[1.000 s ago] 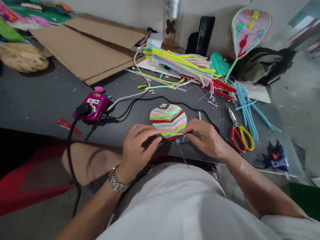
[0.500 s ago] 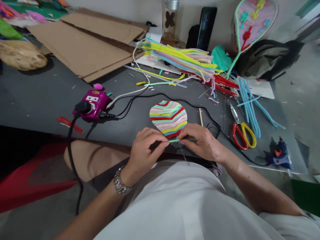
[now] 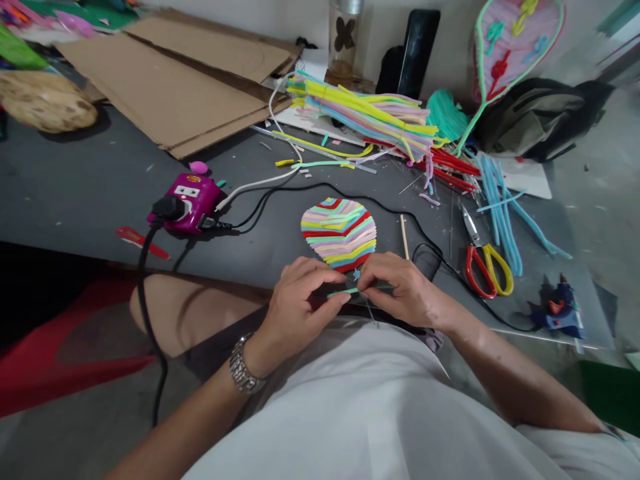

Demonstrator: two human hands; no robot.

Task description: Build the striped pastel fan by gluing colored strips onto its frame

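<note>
The left hand point(image 3: 300, 300) and right hand point(image 3: 405, 290) are both clenched in a tight pinch, gripping a thin green strip point(image 3: 350, 291) between fingers and thumbs. They are holding it level, just near the near tip of a striped, leaf-shaped panel point(image 3: 339, 233). The panel is lying flat on the worktop point(image 3: 85, 193), directly beyond the hands, and a thin wire point(image 3: 371, 311) is showing below the strip. A black cable point(image 3: 320, 187) is curving past the panel's far side, and a wooden stick point(image 3: 404, 237) is lying just to its right.

Farther off, a bundle of coloured pipe cleaners point(image 3: 365, 117) is heaped toward the far edge. To the right, red-and-yellow scissors point(image 3: 487, 270) are resting beside blue strips point(image 3: 503, 213), with a blue glue gun point(image 3: 557, 313) near the right corner. On the left, a magenta socket point(image 3: 187, 203) is sitting with a plug in it, and cardboard sheets point(image 3: 170, 87) are lying beyond it.
</note>
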